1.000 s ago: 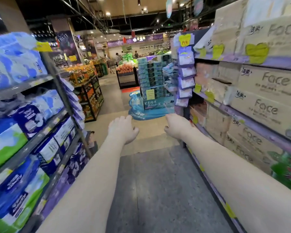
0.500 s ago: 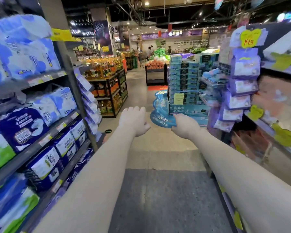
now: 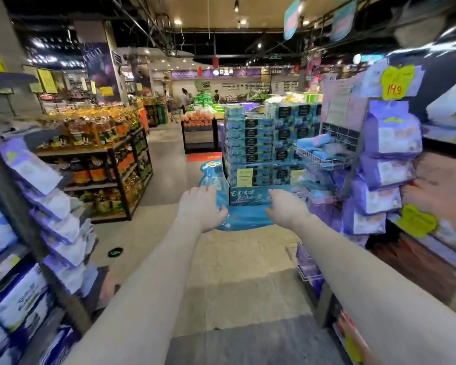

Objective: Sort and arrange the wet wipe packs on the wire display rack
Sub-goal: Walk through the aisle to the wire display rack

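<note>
A white wire display rack [image 3: 324, 160] stands at the right end of the aisle, with blue wet wipe packs [image 3: 317, 147] lying in its upper basket. Purple-and-white packs [image 3: 390, 135] hang in a column beside it under a yellow 14.9 price tag [image 3: 394, 81]. My left hand [image 3: 202, 208] and my right hand [image 3: 286, 208] are stretched out ahead over the floor, fingers loosely curled, holding nothing. My right hand is left of and below the wire rack, apart from it.
A stacked display of blue boxes [image 3: 258, 143] on a blue base stands straight ahead. Shelves of tissue packs [image 3: 21, 299] line the left, with hanging purple packs [image 3: 53, 206]. A shelf of oil bottles [image 3: 100, 143] stands further left. People stand far back.
The view has moved forward along the aisle toward the aisle's end. The wire rack and hanging packs have come closer on the right. Both hands stay outstretched and empty.
</note>
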Tool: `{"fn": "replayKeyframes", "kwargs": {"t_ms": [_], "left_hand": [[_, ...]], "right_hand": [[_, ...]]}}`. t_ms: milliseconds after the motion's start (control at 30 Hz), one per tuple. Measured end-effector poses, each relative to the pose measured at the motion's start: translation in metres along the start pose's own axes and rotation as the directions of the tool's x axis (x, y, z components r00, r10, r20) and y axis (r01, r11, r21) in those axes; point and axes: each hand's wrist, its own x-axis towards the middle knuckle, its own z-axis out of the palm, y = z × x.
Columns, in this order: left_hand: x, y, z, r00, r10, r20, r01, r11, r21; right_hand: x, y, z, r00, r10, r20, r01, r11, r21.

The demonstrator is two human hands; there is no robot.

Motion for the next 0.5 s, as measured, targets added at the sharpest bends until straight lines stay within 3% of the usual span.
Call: {"fn": "replayKeyframes", "kwargs": {"t_ms": [500], "left_hand": [[0.345, 0.034, 0.143, 0.956, 0.281, 0.08, -0.28, 0.96, -0.025]], "right_hand": [[0.295, 0.129, 0.066, 0.968, 0.251, -0.009, -0.251, 0.968, -0.002]]}}
